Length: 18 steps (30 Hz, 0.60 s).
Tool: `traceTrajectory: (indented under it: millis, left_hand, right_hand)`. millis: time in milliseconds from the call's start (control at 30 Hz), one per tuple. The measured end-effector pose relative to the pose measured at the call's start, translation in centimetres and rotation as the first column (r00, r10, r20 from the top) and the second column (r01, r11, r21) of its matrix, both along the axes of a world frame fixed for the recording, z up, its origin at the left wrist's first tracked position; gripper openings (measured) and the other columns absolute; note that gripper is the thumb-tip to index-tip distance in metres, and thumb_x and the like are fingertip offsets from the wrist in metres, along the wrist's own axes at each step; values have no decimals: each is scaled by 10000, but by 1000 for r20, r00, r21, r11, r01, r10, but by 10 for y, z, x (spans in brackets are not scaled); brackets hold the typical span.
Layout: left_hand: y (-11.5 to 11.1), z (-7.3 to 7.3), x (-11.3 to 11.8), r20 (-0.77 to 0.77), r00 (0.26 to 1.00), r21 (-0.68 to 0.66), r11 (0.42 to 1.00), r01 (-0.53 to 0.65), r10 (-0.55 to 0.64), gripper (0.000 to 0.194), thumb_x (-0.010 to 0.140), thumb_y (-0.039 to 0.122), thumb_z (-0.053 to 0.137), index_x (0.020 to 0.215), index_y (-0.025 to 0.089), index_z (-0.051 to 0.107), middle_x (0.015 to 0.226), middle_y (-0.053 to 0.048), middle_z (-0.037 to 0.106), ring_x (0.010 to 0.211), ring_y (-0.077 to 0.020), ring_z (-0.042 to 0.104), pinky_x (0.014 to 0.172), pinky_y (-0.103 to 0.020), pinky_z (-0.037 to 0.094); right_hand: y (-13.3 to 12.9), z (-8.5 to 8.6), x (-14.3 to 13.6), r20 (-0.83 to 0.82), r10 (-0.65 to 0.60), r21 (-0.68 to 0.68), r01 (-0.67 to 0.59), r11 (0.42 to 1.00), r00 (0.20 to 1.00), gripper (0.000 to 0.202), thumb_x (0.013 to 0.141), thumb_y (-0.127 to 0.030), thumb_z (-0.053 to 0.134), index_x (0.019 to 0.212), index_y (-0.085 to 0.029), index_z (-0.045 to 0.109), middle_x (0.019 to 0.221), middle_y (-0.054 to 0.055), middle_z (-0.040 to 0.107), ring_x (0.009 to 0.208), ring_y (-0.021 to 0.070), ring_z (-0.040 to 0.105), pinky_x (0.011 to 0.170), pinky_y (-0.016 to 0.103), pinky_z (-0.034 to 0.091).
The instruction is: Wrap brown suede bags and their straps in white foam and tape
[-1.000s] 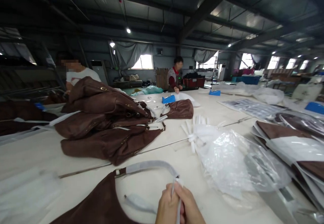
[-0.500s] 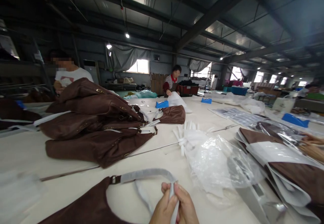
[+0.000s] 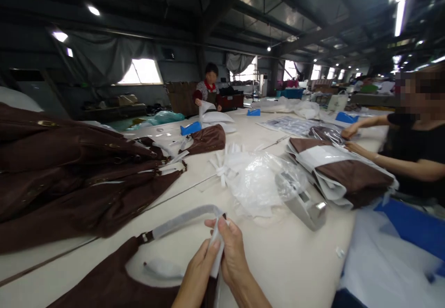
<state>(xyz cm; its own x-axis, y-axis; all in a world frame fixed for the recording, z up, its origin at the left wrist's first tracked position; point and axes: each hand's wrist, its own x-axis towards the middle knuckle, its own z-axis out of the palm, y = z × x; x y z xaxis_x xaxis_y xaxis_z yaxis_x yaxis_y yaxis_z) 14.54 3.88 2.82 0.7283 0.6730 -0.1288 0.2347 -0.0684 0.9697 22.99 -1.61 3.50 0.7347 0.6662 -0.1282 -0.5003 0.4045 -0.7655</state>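
Note:
A brown handbag [image 3: 100,278] lies at the near edge of the table, its strap [image 3: 186,218] arching up to the right. Pale white wrapping covers most of that strap, leaving a dark buckle end bare at the left. My left hand [image 3: 198,264] pinches the wrapped strap from the left, thumb along it. Opposite, my right hand [image 3: 233,252] closes on the same stretch, with its thumb near the top of the bend. A white flap of wrapping [image 3: 217,257] shows between the hands. Another pale wrapped piece [image 3: 163,268] lies inside the strap's loop.
Brown bags [image 3: 79,178] are heaped at left, with a smaller one [image 3: 208,138] beyond. Clear plastic [image 3: 257,182] and a grey tape dispenser [image 3: 306,208] lie ahead right. A co-worker [image 3: 417,155] handles plastic beside stacked brown bags [image 3: 358,178]; another person [image 3: 208,87] stands across the table.
The view has turned right, bringing the right-hand co-worker into sight. Both my hands remain on the strap, and a broader white flap now shows between them.

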Motion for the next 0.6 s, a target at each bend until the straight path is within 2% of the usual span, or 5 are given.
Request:
traceTrajectory:
  millis: [133,267,400,500,600]
  left_hand:
    - [-4,-1,-1,-56,998,-13,1000,16,-16,609,778,692,557,1100,180,628,1014,-63,706,1046,-302,622,946,-381,483]
    - [-9,-2,6,-124,990,136,990,-46,63,610,729,747,520,966,195,622,816,-34,677,865,-287,635,816,-373,516]
    - [-13,-8,11,-180,978,157,985,-74,102,611,678,802,485,854,224,575,733,-25,664,745,-278,648,735,-367,530]
    - [-11,-17,11,-247,967,111,993,-31,57,632,690,820,453,871,227,578,766,-30,696,687,-264,666,697,-352,532]
    - [-10,-23,11,-273,962,79,997,0,22,632,727,806,440,924,223,584,802,-32,715,664,-248,671,672,-330,521]
  right_hand:
    - [4,3,2,-61,-41,40,44,998,997,563,649,-687,752,805,-147,732,766,49,668,627,124,444,593,245,362]
    - [5,1,8,-164,12,-15,-14,1000,986,637,542,-732,775,783,-153,666,777,54,678,582,119,468,554,252,368]
    - [-31,-2,30,68,190,-161,-177,971,979,565,604,-669,771,839,-163,687,706,11,634,589,127,496,572,261,387]
    - [-91,8,66,335,30,-275,67,959,942,414,682,-531,770,914,-192,722,858,34,702,803,184,602,776,308,453]
    - [-158,30,117,607,-135,-370,429,824,783,319,769,-490,689,887,-195,721,863,51,707,821,208,613,786,323,464]
